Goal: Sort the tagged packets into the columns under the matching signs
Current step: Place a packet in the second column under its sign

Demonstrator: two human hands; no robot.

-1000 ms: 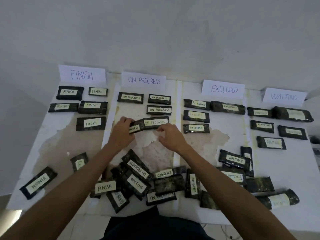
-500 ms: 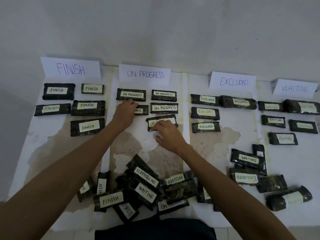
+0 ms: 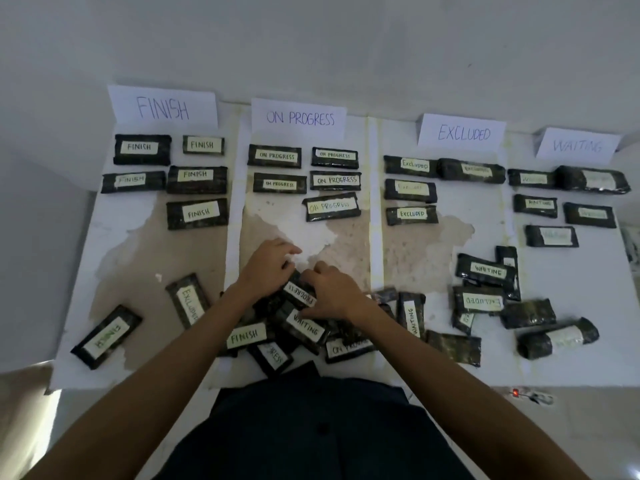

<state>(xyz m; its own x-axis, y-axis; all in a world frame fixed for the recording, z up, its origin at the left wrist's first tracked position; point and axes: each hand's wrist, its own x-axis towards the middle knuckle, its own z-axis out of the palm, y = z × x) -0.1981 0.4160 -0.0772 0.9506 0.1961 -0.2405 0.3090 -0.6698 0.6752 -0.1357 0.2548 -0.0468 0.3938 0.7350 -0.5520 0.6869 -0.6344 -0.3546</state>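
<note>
Dark wrapped packet, rectangular, glossy, white tag reading "PROGRESS": lies tilted on top of the heap of unsorted packets at the near middle of the white table, between your two hands. Your right hand curls its fingers over the packet's far edge. Your left hand sits at its left end, fingers loosely spread; whether it grips cannot be told. Paper signs at the back: FINISH sign, ON PROGRESS sign, EXCLUDED sign, WAITING sign.
</note>
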